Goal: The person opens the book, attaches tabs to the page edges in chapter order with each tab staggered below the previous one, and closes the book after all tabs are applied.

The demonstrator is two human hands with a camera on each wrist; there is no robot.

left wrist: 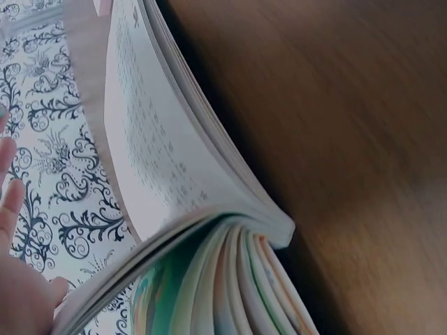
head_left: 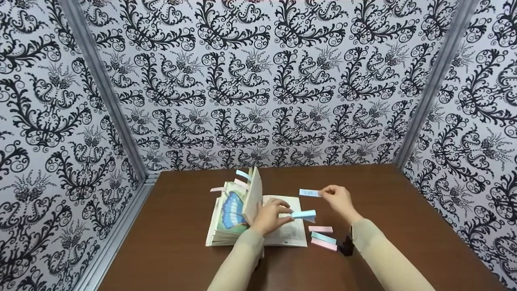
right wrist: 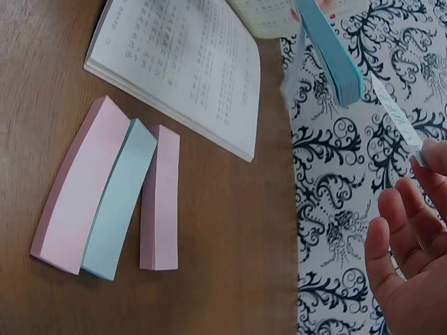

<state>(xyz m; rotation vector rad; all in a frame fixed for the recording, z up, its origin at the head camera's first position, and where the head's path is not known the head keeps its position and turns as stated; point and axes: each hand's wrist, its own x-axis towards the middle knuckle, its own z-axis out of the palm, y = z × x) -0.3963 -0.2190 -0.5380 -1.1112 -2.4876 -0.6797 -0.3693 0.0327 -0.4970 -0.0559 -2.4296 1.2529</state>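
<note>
An open book [head_left: 291,234] lies on the table, a section of its pages [head_left: 253,198] standing up on the left. Over its right-hand page, my left hand [head_left: 270,217] pinches a light-blue sticky-note pad [head_left: 304,214] between thumb and fingers, its wrist beside the raised pages. To the right, my right hand [head_left: 340,201] pinches the end of a single pale-blue sticky note [head_left: 309,192] above the table. Writing shows on this strip [right wrist: 397,115] in the right wrist view. The left wrist view catches only part of the left hand [left wrist: 24,293], with the pad out of frame.
Two pink sticky-note pads and a blue-green pad [right wrist: 119,202] lie right of the book, near a small black object [head_left: 346,246]. Pink and blue tabs [head_left: 242,175] stick out from the book's pages. Patterned walls [head_left: 258,81] enclose the brown table [head_left: 173,226].
</note>
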